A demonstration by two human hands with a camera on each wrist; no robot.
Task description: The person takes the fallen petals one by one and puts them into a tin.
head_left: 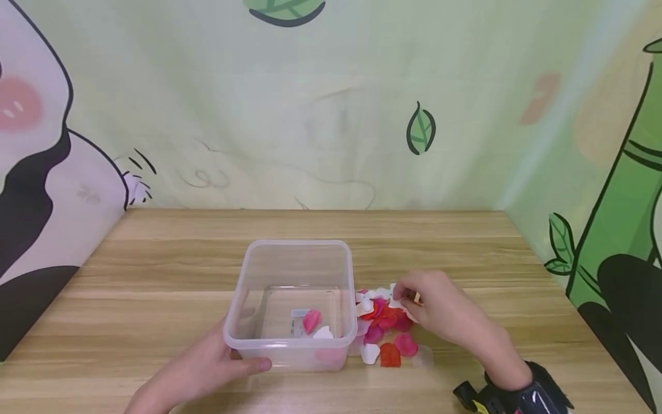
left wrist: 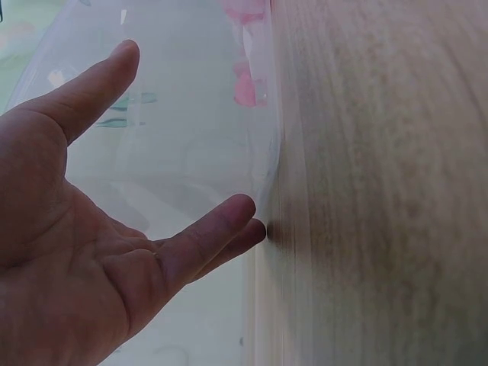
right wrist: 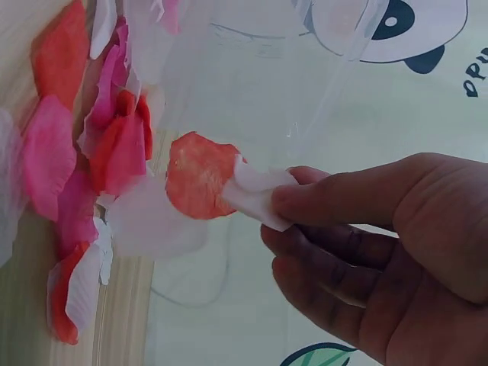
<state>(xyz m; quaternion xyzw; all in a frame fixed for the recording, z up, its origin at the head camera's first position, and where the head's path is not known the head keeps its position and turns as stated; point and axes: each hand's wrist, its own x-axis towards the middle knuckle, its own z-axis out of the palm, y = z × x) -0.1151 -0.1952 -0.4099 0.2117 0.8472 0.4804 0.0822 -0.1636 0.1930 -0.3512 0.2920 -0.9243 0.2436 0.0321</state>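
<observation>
The right grip (head_left: 437, 302) pinches 1 white petal (right wrist: 258, 197) near the petal pile (head_left: 385, 319); the left grip (head_left: 212, 361), fingers spread, touches the clear box (head_left: 289, 343).

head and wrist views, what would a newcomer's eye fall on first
Probably the loose heap of thin red, pink and white petals on the wood-grain table, just right of the clear, squarish plastic container. Next comes the bare right hand at that heap, pinching a white petal. The bare left hand is at the container's near left corner.
</observation>
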